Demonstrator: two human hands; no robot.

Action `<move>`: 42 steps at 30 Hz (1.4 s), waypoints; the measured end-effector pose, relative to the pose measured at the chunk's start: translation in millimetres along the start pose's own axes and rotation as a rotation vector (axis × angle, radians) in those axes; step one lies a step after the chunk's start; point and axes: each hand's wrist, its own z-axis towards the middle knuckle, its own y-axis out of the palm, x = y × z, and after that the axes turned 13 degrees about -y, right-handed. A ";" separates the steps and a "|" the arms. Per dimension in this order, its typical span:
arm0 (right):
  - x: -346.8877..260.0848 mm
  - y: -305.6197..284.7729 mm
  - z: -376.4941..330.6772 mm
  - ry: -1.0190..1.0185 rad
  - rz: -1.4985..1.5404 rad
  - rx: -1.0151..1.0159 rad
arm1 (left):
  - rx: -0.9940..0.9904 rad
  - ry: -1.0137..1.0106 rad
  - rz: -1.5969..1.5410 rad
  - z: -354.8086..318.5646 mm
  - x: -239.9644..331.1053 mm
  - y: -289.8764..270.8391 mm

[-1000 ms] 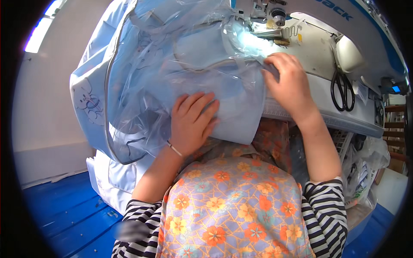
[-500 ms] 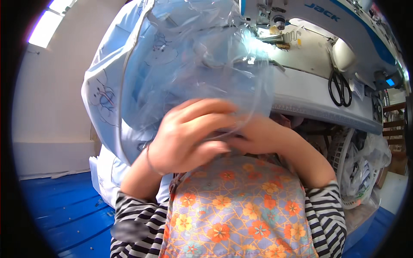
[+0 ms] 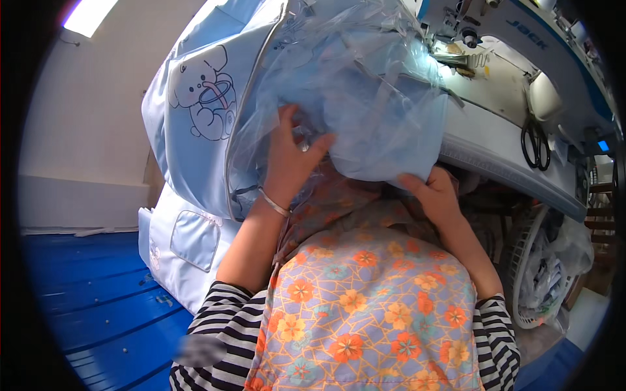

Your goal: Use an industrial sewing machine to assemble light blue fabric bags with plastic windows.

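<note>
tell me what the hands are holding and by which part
Both hold the light blue fabric bag with a clear plastic panel. The left hand presses flat on the plastic panel at its middle; the right hand grips its lower edge from underneath.

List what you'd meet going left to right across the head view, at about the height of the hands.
Blue floor → light blue bag with cartoon print → left hand → right hand → scissors
</note>
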 end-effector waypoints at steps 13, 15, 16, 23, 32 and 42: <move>-27.5 -1.7 34.0 -0.335 -0.006 0.014 | 0.019 0.318 0.105 101.2 45.2 9.4; -7.5 11.8 37.3 -0.404 -0.125 -0.038 | 0.151 0.564 0.267 119.2 59.4 -0.9; 2.9 28.9 37.3 -0.520 -0.233 0.022 | 0.139 0.577 0.265 124.0 68.8 -2.0; 59.5 62.6 43.8 -0.710 -0.240 0.149 | 0.130 0.930 0.408 116.1 136.9 -5.0; -39.5 118.1 163.0 -0.911 -0.680 -0.424 | -0.001 1.166 1.033 134.2 236.9 -29.8; 71.4 162.4 40.5 -0.666 0.219 -0.686 | -0.328 0.534 1.186 103.8 68.6 -38.2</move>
